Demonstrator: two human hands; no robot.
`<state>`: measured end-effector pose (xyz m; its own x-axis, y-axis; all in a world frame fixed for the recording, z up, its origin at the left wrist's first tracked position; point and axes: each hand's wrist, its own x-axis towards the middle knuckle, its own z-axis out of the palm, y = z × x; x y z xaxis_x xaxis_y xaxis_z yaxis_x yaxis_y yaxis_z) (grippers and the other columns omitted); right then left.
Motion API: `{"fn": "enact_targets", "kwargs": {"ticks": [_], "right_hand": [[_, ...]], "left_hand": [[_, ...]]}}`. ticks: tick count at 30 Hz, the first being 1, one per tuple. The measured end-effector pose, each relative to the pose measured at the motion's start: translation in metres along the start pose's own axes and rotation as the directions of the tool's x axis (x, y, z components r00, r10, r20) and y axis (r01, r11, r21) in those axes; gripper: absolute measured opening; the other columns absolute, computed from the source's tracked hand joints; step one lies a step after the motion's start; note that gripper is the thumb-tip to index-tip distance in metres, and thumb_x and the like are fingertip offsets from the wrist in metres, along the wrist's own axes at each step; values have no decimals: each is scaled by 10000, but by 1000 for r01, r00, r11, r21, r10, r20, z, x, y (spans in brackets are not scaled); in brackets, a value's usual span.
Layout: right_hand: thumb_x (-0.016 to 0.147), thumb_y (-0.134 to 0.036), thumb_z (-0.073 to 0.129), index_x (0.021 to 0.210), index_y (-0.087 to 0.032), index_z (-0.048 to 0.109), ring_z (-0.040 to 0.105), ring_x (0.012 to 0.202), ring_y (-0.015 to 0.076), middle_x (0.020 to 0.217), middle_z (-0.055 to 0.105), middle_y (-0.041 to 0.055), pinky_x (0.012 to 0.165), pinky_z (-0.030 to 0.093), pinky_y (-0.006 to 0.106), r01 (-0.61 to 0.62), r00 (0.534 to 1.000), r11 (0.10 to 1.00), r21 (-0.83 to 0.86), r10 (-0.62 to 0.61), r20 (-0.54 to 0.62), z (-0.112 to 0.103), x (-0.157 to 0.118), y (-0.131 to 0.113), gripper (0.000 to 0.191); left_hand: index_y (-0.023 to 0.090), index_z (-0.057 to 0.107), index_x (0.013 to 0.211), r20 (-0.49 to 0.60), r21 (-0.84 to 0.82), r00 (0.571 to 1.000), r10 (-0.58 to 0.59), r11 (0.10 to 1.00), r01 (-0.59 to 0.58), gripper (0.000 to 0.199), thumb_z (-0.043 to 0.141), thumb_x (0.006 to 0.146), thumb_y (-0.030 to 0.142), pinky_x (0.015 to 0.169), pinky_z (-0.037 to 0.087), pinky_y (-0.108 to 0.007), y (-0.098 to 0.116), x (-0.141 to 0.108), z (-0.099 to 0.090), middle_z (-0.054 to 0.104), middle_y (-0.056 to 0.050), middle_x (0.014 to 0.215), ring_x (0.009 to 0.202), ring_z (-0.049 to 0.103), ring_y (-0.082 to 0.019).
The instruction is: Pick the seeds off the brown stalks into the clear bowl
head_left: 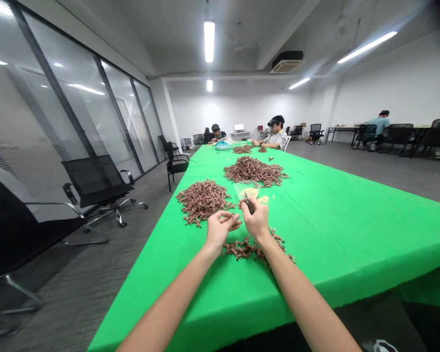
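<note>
My left hand (220,229) is held over the table with thumb and fingers pinched together; what sits between the tips is too small to make out. Close beside it, my right hand (257,217) grips a slim dark tool (248,203) that points up and away; its exact kind does not show. Just beyond my right hand stands a clear bowl (242,190) with pale bits in it, and more pale bits (264,199) lie beside it. Small twisted brown pieces (242,248) are spread under my wrists. A heap of the same pieces (204,198) lies left of the bowl.
Another brown heap (254,170) lies behind the bowl on the green tablecloth (337,220). Farther along the table are smaller heaps (243,149), a blue-and-white plastic bag (222,145) and two seated people. Office chairs (95,183) stand along the left side.
</note>
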<state>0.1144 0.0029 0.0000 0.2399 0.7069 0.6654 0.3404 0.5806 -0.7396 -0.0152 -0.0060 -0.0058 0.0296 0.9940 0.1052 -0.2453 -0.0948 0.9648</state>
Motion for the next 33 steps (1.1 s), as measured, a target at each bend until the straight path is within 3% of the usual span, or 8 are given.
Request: {"fn": "enact_targets", "kwargs": {"ticks": [9,16,23,29,33], "right_hand": [[863,-309,513,864,-173,660,592,615,149,730,675,22,617,441,247,7,999,1000,1,-7,-44,0,0,5,200],[873,-333,501,737,-178,631,522,529,134,626,632,6,553,404,243,-20,998,999,-27,19,-54,-3,-1,6,244],[869,-322,497,792,-175,651,506,524,126,620,611,-7,556,383,243,-3,998,999,-43,0,-65,-1,-1,8,226],[877,-340,495,604,-199,490,379,478,103,508,422,-53,500,274,243,6,997,993,-116,-15,-79,-2,-2,7,307],[868,-340,492,581,-211,432,348,478,102,502,372,-60,497,256,248,19,996,992,-126,-30,-85,-3,-3,6,320]], "left_hand": [[95,677,748,-34,82,998,51,995,-48,442,917,506,376,652,599,-319,2,-1,4,691,-64,715,664,653,-167],[100,716,776,2,99,998,69,993,-69,404,922,501,312,709,588,-312,-4,-1,3,721,-81,745,702,671,-176],[110,726,767,29,124,995,92,988,-95,326,890,551,291,709,571,-305,-14,1,3,735,-97,763,721,685,-198],[116,743,779,72,169,991,116,977,-127,287,879,568,256,752,560,-308,-14,4,0,750,-113,809,744,696,-207],[113,745,785,95,192,987,130,970,-146,275,868,592,265,741,562,-305,-16,3,0,747,-117,805,749,697,-212]]}}
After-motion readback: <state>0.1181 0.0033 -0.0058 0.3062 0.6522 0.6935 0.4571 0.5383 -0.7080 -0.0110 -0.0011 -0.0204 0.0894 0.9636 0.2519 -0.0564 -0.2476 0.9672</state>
